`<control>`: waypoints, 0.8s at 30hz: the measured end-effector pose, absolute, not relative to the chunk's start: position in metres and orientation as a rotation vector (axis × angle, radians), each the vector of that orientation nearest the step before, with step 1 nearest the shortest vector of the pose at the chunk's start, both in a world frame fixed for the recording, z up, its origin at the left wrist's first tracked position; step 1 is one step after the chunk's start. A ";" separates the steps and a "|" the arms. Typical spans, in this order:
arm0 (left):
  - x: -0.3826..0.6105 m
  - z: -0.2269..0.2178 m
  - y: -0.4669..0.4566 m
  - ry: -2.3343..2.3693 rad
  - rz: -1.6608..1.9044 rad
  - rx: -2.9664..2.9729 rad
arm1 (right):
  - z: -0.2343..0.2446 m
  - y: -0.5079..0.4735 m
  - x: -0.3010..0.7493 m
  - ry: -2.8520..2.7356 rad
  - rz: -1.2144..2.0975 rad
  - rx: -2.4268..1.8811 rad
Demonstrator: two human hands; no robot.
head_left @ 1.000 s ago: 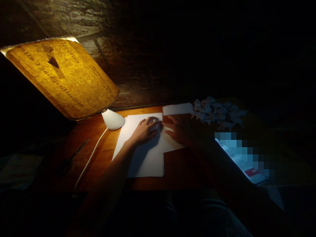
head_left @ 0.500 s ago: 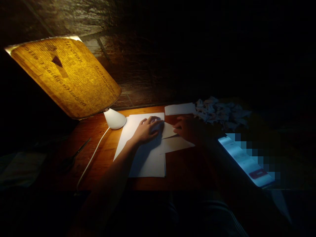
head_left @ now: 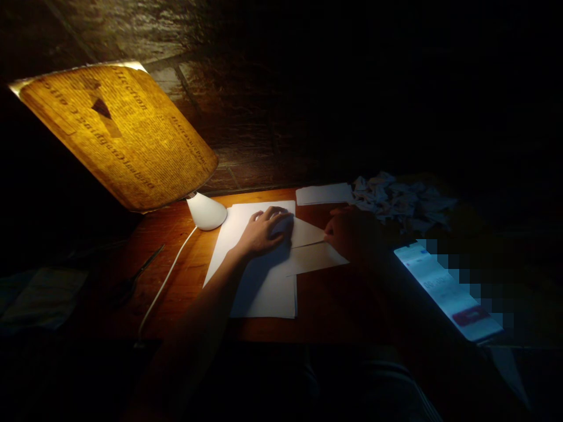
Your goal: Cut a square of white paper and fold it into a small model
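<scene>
Our left hand (head_left: 263, 232) lies open and flat on the folded paper (head_left: 314, 257), at 4 o'clock from the lamp (head_left: 206, 211). Our right hand (head_left: 352, 234), at its 3 o'clock, touches the flap; we cannot tell its grip.

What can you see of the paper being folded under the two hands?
The folded paper is a white sheet, tinted warm by lamplight, lying on a stack of white sheets and jutting right onto the wooden table. A triangular flap lies turned over along a straight crease. The left hand presses flat on its left part; the right hand, in shadow, touches the flap's right tip with its fingertips.
</scene>
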State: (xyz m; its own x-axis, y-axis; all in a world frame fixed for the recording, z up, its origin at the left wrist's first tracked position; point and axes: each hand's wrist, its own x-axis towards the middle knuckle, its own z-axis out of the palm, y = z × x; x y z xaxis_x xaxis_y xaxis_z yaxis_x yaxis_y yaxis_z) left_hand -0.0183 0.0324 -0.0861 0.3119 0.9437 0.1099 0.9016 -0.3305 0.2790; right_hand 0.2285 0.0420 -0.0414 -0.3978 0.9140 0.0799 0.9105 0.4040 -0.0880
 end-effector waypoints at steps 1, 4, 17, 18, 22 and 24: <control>-0.018 -0.086 0.032 1.714 0.382 2.403 | -0.041 0.041 0.228 -2.530 0.052 -1.657; -0.018 -0.086 0.032 1.723 0.383 2.399 | -0.039 0.041 0.226 -2.505 0.071 -1.686; -0.019 -0.081 0.032 1.787 0.337 2.373 | -0.044 0.038 0.223 -2.404 0.014 -1.669; -0.019 -0.081 0.032 1.793 0.336 2.369 | -0.044 0.038 0.223 -2.421 0.026 -1.675; -0.019 -0.080 0.031 1.803 0.361 2.357 | -0.042 0.039 0.223 -2.443 0.071 -1.736; -0.020 -0.081 0.031 1.801 0.382 2.355 | -0.040 0.039 0.223 -2.449 0.087 -1.755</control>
State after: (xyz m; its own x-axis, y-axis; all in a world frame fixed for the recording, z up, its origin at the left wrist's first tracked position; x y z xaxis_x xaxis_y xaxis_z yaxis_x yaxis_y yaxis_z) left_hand -0.0200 0.0311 -0.0806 0.2456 0.9632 0.1087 0.9245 -0.2665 0.2724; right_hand 0.2235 0.0385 -0.0398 -0.3164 0.9460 0.0701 0.9387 0.3229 -0.1209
